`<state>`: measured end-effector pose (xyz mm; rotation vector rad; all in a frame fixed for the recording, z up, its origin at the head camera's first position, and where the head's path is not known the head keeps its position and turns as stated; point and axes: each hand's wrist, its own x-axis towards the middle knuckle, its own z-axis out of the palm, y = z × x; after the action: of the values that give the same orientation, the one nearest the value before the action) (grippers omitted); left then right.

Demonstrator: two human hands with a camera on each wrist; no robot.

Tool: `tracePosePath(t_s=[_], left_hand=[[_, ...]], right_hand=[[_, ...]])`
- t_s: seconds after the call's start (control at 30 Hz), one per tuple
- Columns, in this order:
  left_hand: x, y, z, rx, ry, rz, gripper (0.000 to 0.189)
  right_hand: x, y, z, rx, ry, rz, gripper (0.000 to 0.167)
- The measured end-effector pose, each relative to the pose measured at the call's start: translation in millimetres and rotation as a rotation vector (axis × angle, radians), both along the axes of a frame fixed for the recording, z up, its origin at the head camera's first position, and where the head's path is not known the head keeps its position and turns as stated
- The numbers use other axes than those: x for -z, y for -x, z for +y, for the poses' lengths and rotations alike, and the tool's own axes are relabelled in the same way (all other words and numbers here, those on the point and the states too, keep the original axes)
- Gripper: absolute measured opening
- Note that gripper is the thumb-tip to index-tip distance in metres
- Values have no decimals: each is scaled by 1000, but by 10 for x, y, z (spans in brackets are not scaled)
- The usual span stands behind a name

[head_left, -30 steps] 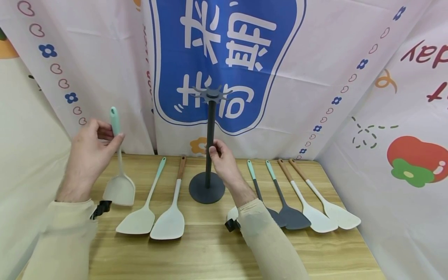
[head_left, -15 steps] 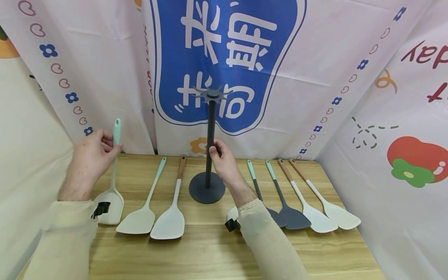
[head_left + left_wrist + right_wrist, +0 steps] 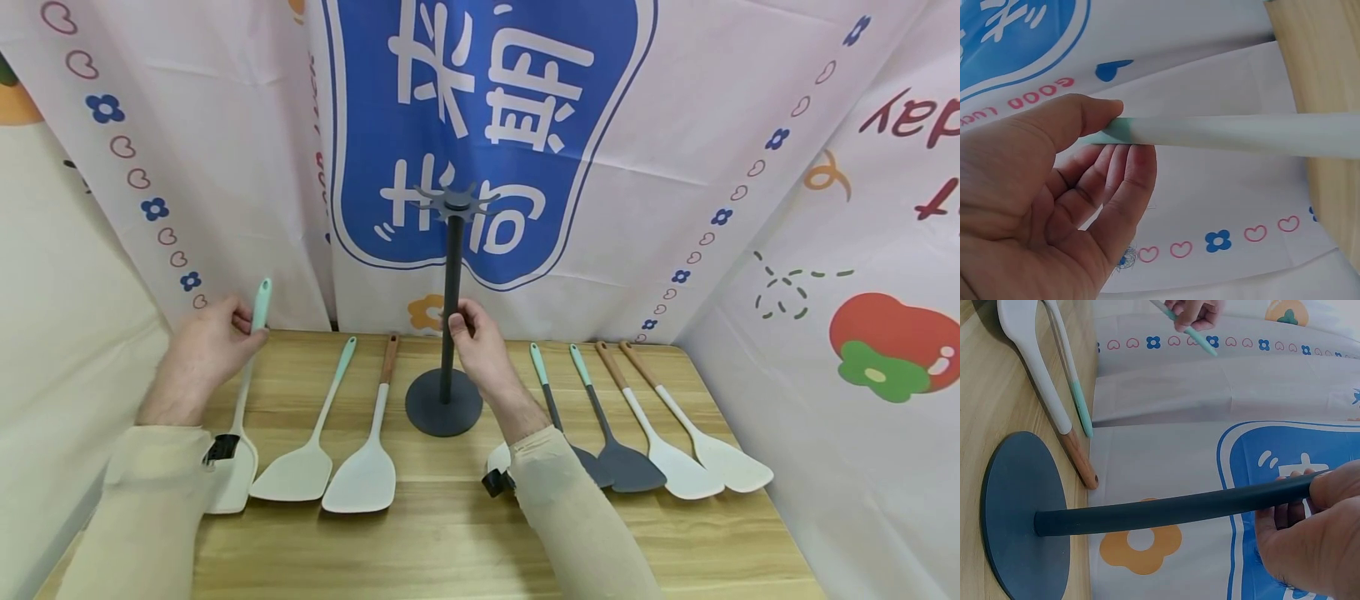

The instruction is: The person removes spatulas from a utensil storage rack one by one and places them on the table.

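My left hand [image 3: 213,350] pinches a spatula [image 3: 261,307] by its mint-green handle, thumb on one side and fingers on the other. The handle's tip points up; its cream blade hangs low at the left, partly hidden by my wrist and sleeve. In the left wrist view, the pale shaft [image 3: 1222,133] runs out to the right from my fingertips. My right hand [image 3: 480,346] grips the dark post of an upright utensil stand [image 3: 452,275], which has a round base and a hooked top. Close to the left hand lies another cream, mint-handled spatula [image 3: 300,471].
A white spatula with a wooden handle [image 3: 363,475] lies left of the stand. To the right are two dark spatulas [image 3: 630,467] and two white wooden-handled ones [image 3: 731,467]. A pale blade [image 3: 498,457] shows partly beneath the right wrist. Printed cloth [image 3: 247,125] hangs behind the wooden table [image 3: 420,550].
The left hand has lowered the mint-handled spatula, and its blade has shifted down and left beside the other spatulas. The right hand and stand have stayed still.
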<state>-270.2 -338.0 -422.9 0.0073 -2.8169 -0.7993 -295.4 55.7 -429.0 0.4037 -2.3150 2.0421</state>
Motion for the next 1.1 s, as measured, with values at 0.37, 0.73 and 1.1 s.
tracePosePath(t_s=[0.37,0.73,1.1], left_hand=[[205,102,-55,57,41,-94,25],[352,199,-51,77,92,-183,22],[439,327,-91,86,167,-237,23]], right_hand=[[-5,-13,-6,6,-3,11,28],[27,26,1,5,-7,7,32],[159,145,42,-23,7,3,35]])
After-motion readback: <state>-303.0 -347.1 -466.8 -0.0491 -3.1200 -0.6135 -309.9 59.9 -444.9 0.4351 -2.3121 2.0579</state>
